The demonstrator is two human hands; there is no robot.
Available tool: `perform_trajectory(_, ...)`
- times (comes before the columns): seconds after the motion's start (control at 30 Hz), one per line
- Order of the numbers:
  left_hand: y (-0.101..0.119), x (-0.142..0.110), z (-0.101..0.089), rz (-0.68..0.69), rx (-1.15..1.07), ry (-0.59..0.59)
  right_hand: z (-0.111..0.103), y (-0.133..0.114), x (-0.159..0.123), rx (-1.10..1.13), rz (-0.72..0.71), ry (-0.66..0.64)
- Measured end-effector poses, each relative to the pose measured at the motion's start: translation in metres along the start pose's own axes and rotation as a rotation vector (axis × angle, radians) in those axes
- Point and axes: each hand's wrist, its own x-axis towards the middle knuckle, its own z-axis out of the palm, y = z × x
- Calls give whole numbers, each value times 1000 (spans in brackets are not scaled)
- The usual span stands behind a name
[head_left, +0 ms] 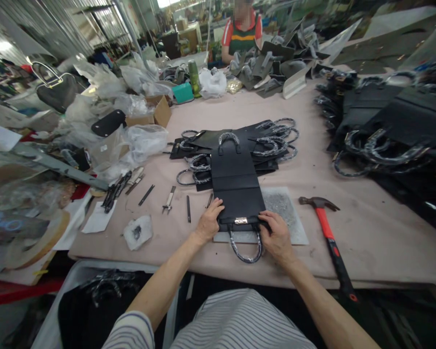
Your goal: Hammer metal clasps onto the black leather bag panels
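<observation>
A flat black handbag panel (236, 196) lies in front of me, with plastic-wrapped handles at its far and near ends and a metal clasp (241, 221) near its lower edge. My left hand (208, 222) grips its left edge, fingers on top. At the right edge, beside the clasp, my right hand (276, 235) has its fingers closed on the panel's corner. The near handle (246, 261) hangs toward me between my hands. Under the panel is a pale, worn slab (281, 208), partly covered.
A red-and-black claw hammer (327, 228) lies to the right. Small hand tools (168, 199) and a white lump (137, 232) lie left. More black panels (203, 138) are stacked behind; another pile (381, 116) stands right. A co-worker (242, 34) is across the table.
</observation>
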Motion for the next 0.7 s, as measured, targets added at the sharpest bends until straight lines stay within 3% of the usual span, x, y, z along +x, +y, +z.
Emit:
perform_trajectory(0.3,-1,-7,2,6,-19,9,-4,-13,-9,-221,-35,-11)
perform_trajectory(0.43,1,-10,4,-108,41,68,-4,-17,-3,-228,-11,-8)
perform_trajectory(0.7,5,-8,0,-156,99,1,3,-35,8,-304,-177,-299)
